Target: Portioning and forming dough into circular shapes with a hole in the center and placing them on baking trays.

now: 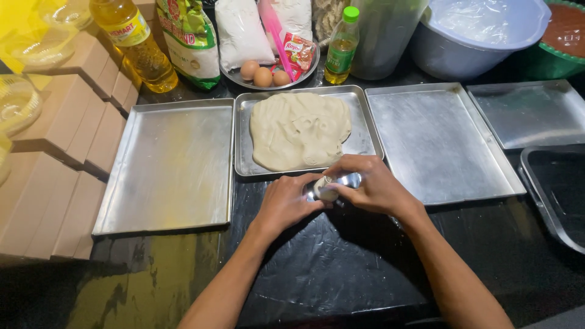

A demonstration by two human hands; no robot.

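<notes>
My left hand [285, 202] and my right hand [369, 183] meet just in front of the middle metal tray [364, 139]. Between their fingers sits a small shiny metal mould [344, 181] with a pale lump of dough [328, 194] pressed into it. My right hand curls over the mould from above while my left thumb and fingers touch the dough lump. A large flattened slab of dough [298, 129] fills most of the middle tray.
Bare metal trays lie to the left [170, 167] and right [436, 140], and two more at far right. Behind stand oil bottles [135, 42], flour bags, a plate with three eggs [263, 76], a covered grey basin [481, 33]. Cardboard boxes [61, 152] stack at left.
</notes>
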